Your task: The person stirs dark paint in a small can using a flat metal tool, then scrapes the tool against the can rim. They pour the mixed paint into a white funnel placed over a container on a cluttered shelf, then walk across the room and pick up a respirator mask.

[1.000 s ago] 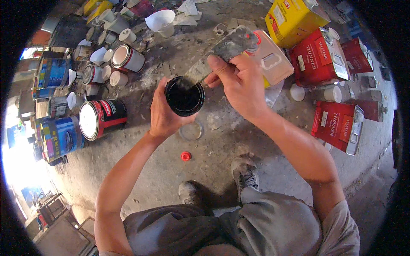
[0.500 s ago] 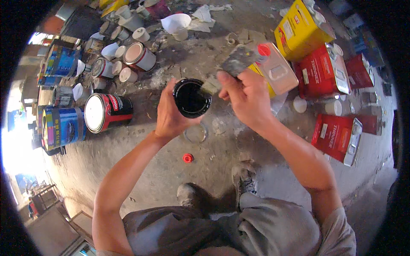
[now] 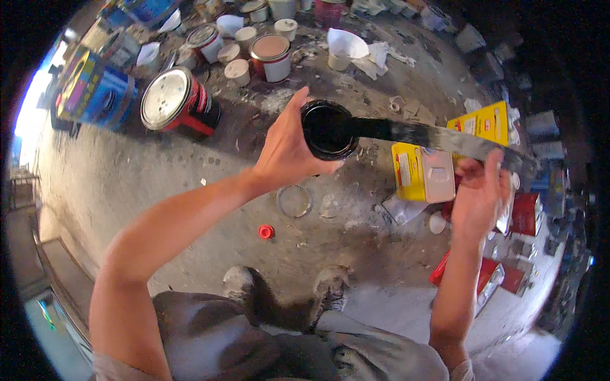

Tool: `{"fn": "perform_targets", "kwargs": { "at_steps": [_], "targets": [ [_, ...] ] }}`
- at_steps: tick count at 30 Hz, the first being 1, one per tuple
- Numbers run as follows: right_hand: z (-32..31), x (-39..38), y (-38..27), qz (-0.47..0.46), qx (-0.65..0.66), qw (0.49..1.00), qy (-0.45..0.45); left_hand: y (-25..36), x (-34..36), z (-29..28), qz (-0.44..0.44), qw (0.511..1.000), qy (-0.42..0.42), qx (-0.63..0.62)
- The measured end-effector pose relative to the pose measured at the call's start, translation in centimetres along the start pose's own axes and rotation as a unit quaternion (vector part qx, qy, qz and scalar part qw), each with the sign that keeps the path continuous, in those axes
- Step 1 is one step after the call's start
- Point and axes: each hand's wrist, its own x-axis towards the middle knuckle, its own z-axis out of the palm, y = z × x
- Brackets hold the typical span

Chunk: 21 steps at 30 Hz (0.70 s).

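Note:
My left hand (image 3: pixel 284 147) is wrapped round a small open can (image 3: pixel 326 127) of glossy black liquid, mouth facing up. My right hand (image 3: pixel 483 190) grips the far end of a long flat stirring blade (image 3: pixel 448 141), grey and smeared, its black-coated end at the can's right rim. Behind the blade stand a yellow can (image 3: pixel 480 116) and a pink-topped yellow container (image 3: pixel 435 178). A red cap (image 3: pixel 265 231) and a ring-shaped lid (image 3: pixel 293 200) lie on the concrete floor below my hands.
At upper left are a red-and-black tin (image 3: pixel 199 116), blue tins (image 3: pixel 100 98), several cups and small cans, including a pink-topped tin (image 3: pixel 277 68). A white paper funnel (image 3: pixel 346 43) and crumpled paper lie farther back. Red rectangular cans (image 3: pixel 480 277) stand at right, near my boots (image 3: pixel 330 282).
My right hand has moved right, drawing the blade out across the can's rim, exposing its black end. My left hand and can have shifted up and right in the view, which has turned.

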Motion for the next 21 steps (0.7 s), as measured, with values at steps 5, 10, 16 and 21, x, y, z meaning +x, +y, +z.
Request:
{"fn": "perform_targets", "kwargs": {
  "at_steps": [5, 10, 16, 21],
  "targets": [
    [-0.4, 0.5, -2.6, -0.057, -0.010, 0.998, -0.014, 0.0, 0.1, -0.3, -0.052, 0.999, 0.013, 0.010],
    [-0.9, 1.1, -3.8, -0.074, 0.015, 0.997, -0.026, -0.6, -0.2, -1.0, -0.055, 0.998, -0.004, 0.025],
    [-1.5, 1.8, -4.5, -0.085, 0.014, 0.995, -0.049, -1.4, -0.8, -1.6, -0.059, 0.998, 0.001, 0.034],
    [-1.0, 1.4, -4.9, -0.090, 0.011, 0.995, -0.047, -1.5, -1.0, -2.0, -0.047, 0.998, 0.011, 0.044]
  ]
}}
